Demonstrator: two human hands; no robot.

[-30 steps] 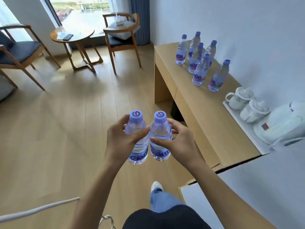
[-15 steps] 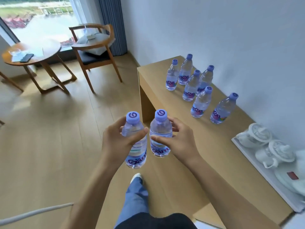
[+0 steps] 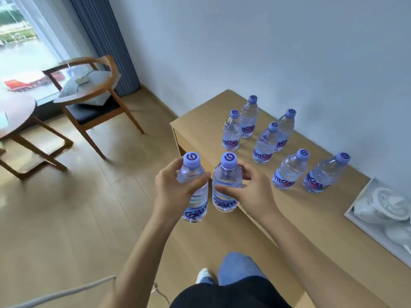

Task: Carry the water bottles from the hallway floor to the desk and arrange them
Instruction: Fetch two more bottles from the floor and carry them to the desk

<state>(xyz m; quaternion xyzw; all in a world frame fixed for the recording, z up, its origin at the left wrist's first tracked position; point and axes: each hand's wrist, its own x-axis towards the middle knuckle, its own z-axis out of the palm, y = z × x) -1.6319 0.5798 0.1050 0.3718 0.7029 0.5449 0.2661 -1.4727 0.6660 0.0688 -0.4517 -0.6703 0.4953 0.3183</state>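
Observation:
My left hand (image 3: 172, 190) grips a clear water bottle (image 3: 194, 201) with a purple cap, upright in the air. My right hand (image 3: 251, 193) grips a second such bottle (image 3: 226, 181) right beside it, the two bottles almost touching. Both hang over the floor at the front edge of the light wooden desk (image 3: 278, 218). Several more purple-capped bottles (image 3: 264, 144) stand upright on the desk near the wall, in two loose rows.
A white tray (image 3: 358, 221) with white cups sits on the desk at the right. A wooden chair (image 3: 89, 94) with a cushion and a round wooden table (image 3: 15, 114) stand by the window. A white cable (image 3: 55, 293) runs across the floor at bottom left.
I have walked closer to the desk, which now lies nearer and larger ahead of my hands. Both hands keep their grip on the two bottles, carried forward.

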